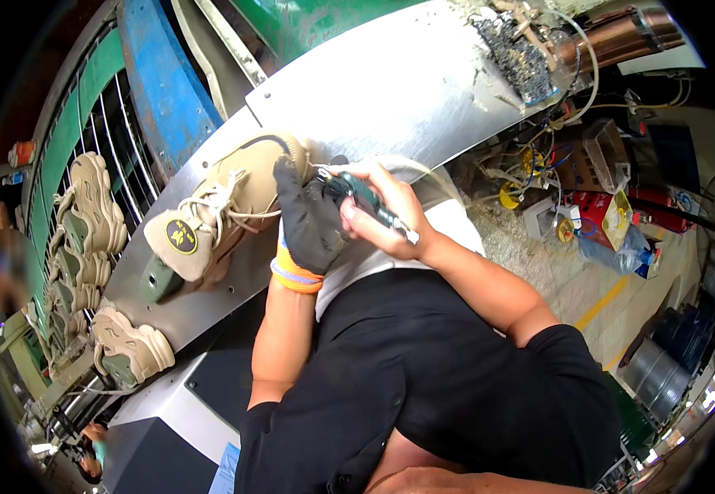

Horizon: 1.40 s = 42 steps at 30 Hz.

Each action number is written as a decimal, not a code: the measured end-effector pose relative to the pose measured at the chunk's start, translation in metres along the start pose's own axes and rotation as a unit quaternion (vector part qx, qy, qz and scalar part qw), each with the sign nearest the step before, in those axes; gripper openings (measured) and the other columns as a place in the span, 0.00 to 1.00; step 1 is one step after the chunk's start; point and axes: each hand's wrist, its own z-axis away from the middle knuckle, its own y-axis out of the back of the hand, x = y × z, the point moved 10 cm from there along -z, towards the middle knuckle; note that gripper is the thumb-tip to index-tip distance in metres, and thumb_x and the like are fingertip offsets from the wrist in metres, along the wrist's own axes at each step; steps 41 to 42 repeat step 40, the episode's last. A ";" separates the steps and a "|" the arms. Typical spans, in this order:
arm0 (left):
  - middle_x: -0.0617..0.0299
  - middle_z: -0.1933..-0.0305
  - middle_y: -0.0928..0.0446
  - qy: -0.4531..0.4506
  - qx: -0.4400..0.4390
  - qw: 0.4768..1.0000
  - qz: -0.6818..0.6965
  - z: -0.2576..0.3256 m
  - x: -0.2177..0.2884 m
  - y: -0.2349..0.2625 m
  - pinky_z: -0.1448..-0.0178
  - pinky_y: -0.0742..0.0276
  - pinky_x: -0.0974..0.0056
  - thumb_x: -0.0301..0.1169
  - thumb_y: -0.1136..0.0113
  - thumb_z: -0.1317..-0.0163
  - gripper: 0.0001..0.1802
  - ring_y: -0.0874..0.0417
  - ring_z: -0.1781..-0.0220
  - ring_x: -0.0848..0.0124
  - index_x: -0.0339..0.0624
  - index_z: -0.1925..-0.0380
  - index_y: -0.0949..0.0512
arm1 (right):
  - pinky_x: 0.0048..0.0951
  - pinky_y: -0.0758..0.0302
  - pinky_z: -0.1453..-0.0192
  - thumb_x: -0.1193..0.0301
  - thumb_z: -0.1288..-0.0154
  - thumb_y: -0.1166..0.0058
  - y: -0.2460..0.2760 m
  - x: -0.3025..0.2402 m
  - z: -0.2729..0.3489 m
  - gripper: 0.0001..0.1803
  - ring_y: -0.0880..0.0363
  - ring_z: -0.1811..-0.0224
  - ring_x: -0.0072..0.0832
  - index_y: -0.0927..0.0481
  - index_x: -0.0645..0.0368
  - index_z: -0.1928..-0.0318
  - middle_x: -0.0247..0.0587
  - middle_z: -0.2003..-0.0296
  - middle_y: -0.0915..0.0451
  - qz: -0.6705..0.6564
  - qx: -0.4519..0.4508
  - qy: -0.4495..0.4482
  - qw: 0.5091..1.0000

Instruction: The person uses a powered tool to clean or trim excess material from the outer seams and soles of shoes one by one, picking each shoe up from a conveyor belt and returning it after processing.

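A beige lace-up shoe lies tilted at the edge of the metal worktop, its tongue with a round black-and-yellow patch facing left. My left hand, in a dark grey glove with an orange cuff, is closed around the heel end. In my bare right hand is a dark green handheld tool. Its narrow tip points at the shoe's heel, close beside my gloved fingers; whether it touches is hard to make out. Below the shoe's toe a dark green piece with a small hole shows, partly covered.
Beige-and-green shoes line a green-edged wire rack on the left. Another shoe sits near the worktop's left end. Dark crumbly residue and a copper-coloured pipe are at the far right. Cables and boxes clutter the floor beyond.
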 end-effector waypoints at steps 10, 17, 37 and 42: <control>0.38 0.35 0.31 -0.498 0.174 0.589 -0.612 0.216 0.183 -0.071 0.27 0.40 0.56 0.46 0.55 0.31 0.33 0.28 0.34 0.54 0.32 0.35 0.35 | 0.25 0.23 0.62 0.67 0.42 0.34 0.141 -0.045 -0.038 0.33 0.22 0.69 0.21 0.32 0.64 0.39 0.38 0.68 0.20 0.275 0.184 0.117 0.936; 0.49 0.43 0.23 -0.247 0.424 0.471 -0.733 0.220 0.161 -0.015 0.37 0.29 0.57 0.28 0.28 0.49 0.32 0.22 0.43 0.57 0.33 0.43 0.26 | 0.42 0.25 0.43 0.50 0.53 0.26 0.222 -0.098 -0.173 0.56 0.22 0.47 0.50 0.45 0.64 0.33 0.60 0.49 0.24 0.544 0.340 0.178 0.746; 0.56 0.40 0.26 -0.439 0.343 0.685 -0.471 -0.035 0.201 -0.008 0.37 0.27 0.64 0.25 0.36 0.39 0.27 0.24 0.42 0.68 0.35 0.39 0.29 | 0.21 0.30 0.66 0.78 0.37 0.48 0.266 -0.055 -0.023 0.30 0.31 0.72 0.19 0.39 0.70 0.35 0.32 0.72 0.28 -0.022 0.350 0.213 0.912; 0.56 0.39 0.26 -0.444 0.296 0.739 -0.411 -0.119 0.252 0.025 0.33 0.29 0.61 0.29 0.38 0.37 0.30 0.25 0.39 0.65 0.39 0.35 0.33 | 0.22 0.30 0.66 0.73 0.37 0.49 0.271 -0.049 -0.023 0.32 0.29 0.72 0.20 0.40 0.71 0.35 0.35 0.73 0.27 -0.038 0.370 0.209 0.905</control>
